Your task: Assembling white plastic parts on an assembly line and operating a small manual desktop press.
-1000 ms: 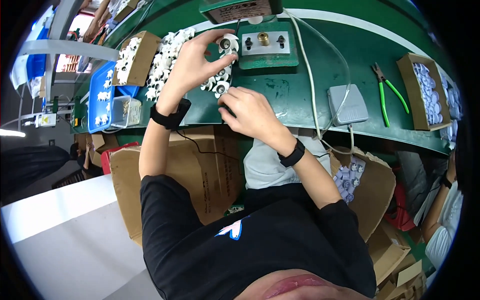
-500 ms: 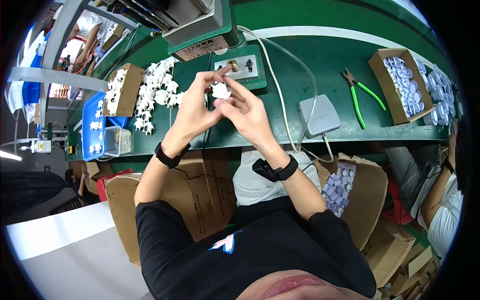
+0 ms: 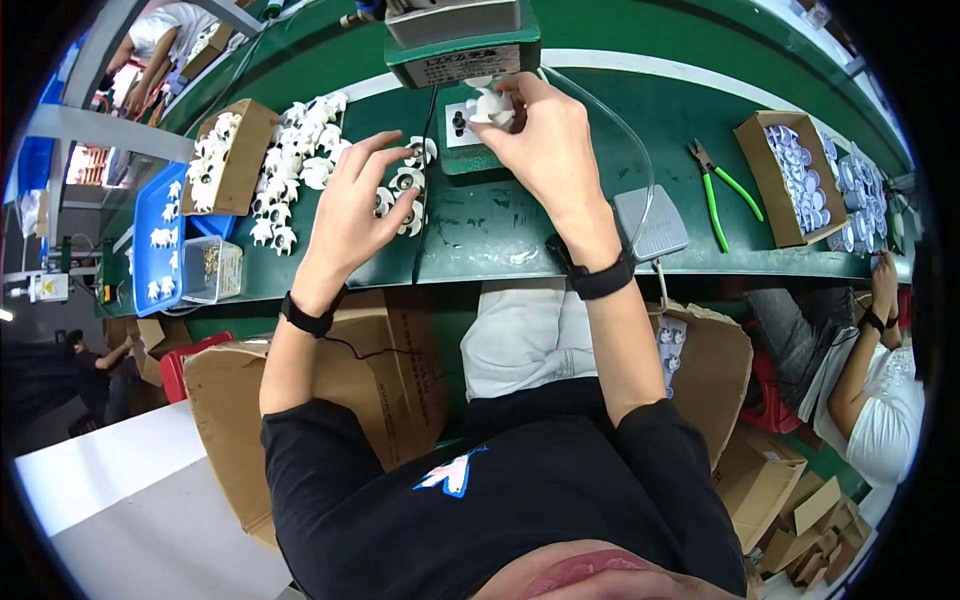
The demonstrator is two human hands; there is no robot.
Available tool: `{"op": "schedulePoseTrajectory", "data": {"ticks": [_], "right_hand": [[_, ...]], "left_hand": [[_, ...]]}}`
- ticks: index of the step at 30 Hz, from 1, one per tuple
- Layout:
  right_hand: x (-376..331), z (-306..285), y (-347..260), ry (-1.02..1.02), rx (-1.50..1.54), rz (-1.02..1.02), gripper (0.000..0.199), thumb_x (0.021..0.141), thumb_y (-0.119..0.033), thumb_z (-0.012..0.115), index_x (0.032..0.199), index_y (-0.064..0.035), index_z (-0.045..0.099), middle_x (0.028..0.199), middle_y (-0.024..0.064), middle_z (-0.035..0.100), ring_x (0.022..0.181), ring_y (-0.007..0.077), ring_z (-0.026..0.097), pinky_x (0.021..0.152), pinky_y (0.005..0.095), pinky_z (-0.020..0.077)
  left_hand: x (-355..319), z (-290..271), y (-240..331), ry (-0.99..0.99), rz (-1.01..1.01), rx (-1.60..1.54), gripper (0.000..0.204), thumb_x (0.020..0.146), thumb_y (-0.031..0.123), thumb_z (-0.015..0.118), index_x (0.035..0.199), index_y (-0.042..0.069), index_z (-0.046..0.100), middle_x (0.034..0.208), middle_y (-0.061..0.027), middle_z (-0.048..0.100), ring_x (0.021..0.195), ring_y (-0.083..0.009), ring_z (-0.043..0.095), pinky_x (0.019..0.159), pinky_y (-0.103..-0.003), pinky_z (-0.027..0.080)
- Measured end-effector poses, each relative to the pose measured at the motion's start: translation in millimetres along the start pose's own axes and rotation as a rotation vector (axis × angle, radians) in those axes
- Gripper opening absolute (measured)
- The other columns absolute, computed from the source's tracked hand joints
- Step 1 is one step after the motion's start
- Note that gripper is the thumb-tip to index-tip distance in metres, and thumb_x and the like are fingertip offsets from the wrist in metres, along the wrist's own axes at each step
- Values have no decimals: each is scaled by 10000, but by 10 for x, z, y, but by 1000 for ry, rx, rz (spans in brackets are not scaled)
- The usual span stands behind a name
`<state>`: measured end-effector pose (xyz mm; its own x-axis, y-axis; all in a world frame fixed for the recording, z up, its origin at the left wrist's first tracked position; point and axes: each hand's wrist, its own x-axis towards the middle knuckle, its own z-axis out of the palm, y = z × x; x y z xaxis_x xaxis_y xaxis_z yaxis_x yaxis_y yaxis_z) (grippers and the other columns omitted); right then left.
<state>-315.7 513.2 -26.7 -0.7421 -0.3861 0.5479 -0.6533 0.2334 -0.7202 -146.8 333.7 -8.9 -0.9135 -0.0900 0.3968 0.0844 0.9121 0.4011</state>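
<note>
My right hand [image 3: 556, 150] is closed around a small white plastic piece [image 3: 490, 108] with pointed projections. It holds the piece at the light plate [image 3: 457, 122] under the head of a green bench press [image 3: 465, 62]; the fixture beneath the piece is hidden. My left hand [image 3: 350, 210] has its fingers spread and holds nothing. Beside its fingertips lies a small group of white pieces with dark round centres [image 3: 408, 180], left of the press. Whether the fingers touch them I cannot tell.
Many white pieces [image 3: 285, 180] lie left, by a filled cardboard box [image 3: 262, 150], blue tray [image 3: 150, 240] and clear tub [image 3: 228, 285]. Rightward are a grey pedal [image 3: 650, 218], green-handled cutters [image 3: 714, 195] and a box [image 3: 785, 235] of round white parts. A co-worker [image 3: 870, 390] sits far right.
Both hands were together before the press around a white piece. My right hand has brought a white piece to the press plate; my left hand has moved left and opened. The view has shifted.
</note>
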Motion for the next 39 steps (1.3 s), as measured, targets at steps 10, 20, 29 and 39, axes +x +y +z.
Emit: {"op": "schedulePoseTrajectory", "data": {"ticks": [10, 20, 29, 39], "right_hand": [[66, 120, 52, -92, -89, 48, 473, 743, -237, 904, 1054, 58, 702, 876, 154, 747, 748, 235, 737, 720, 330, 589], [145, 155, 205, -150, -123, -71, 443, 763, -179, 855, 1108, 19, 662, 935, 226, 732, 879, 394, 723, 768, 445, 588], [-63, -451, -113, -272, -27, 52, 484, 818, -100, 790, 1264, 13, 641, 1066, 198, 733, 872, 323, 734, 732, 405, 574], [-1149, -2340, 57, -89, -100, 392, 307, 930, -70, 736, 1235, -45, 716, 942, 8, 718, 762, 38, 611, 607, 202, 449]], "left_hand": [[-125, 44, -126, -78, 147, 32, 377, 869, 141, 758, 1224, 80, 648, 1333, -108, 627, 1211, -319, 603, 974, -412, 522], [475, 318, 118, 118, 47, -271, 413, 891, 207, 771, 1253, 24, 692, 1224, -146, 708, 1074, -282, 688, 891, -376, 556], [867, 636, -36, -106, -394, -448, 500, 896, 308, 830, 1284, 12, 720, 1076, -102, 765, 845, -87, 675, 750, -233, 525], [645, 416, 109, 54, -351, -343, 604, 880, 387, 843, 1279, -39, 687, 1170, -142, 742, 1019, -187, 699, 831, -288, 548]]}}
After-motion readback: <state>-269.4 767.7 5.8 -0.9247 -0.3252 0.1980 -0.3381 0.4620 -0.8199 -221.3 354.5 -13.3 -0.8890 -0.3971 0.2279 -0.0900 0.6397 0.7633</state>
